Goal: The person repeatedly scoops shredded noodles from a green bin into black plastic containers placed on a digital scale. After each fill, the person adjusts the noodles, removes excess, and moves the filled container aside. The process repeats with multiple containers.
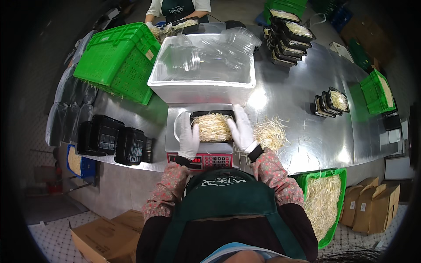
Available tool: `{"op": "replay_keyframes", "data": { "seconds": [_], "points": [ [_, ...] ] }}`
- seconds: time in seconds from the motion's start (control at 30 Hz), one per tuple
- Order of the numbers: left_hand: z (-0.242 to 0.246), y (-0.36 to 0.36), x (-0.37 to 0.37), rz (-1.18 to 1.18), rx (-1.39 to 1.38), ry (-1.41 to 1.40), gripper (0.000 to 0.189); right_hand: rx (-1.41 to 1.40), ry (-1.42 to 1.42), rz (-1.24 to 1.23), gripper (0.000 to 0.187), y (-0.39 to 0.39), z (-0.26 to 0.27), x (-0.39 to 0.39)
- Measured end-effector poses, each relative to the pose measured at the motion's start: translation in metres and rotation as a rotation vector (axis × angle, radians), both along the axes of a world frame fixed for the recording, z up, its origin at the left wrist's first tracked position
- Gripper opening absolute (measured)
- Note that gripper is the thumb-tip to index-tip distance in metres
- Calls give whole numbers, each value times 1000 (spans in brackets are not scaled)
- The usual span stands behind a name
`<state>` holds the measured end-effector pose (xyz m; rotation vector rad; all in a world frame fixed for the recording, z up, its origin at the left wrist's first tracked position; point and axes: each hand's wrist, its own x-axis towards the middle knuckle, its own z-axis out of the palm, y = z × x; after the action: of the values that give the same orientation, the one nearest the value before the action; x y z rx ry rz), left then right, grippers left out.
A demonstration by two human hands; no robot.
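Observation:
A black plastic tray full of bean sprouts rests on the metal platform of a digital scale. My left hand, in a white glove, is at the tray's left edge, fingers pointing away from me. At the right edge is my right hand, also gloved, with its fingertips against the sprouts and thumb side. Both hands flank the tray; whether they press on it cannot be told. A loose pile of bean sprouts lies on the steel table beside my right hand.
Beyond the scale stands a white foam box with clear plastic lids. Empty black trays and a green crate are at left. Filled trays are stacked at right. A sprout-filled crate is beside me; a co-worker stands opposite.

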<state>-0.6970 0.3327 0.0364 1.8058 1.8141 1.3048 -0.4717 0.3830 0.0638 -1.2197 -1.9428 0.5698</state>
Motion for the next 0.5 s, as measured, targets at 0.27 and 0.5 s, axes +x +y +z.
{"op": "replay_keyframes", "data": {
  "seconds": [0.27, 0.5],
  "points": [
    [9, 8, 25, -138, -179, 508, 60, 34, -456, 234, 61, -8, -19, -41],
    [-1, 10, 34, -133, -159, 287, 58, -93, -163, 124, 58, 80, 66, -22]
  ]
}}
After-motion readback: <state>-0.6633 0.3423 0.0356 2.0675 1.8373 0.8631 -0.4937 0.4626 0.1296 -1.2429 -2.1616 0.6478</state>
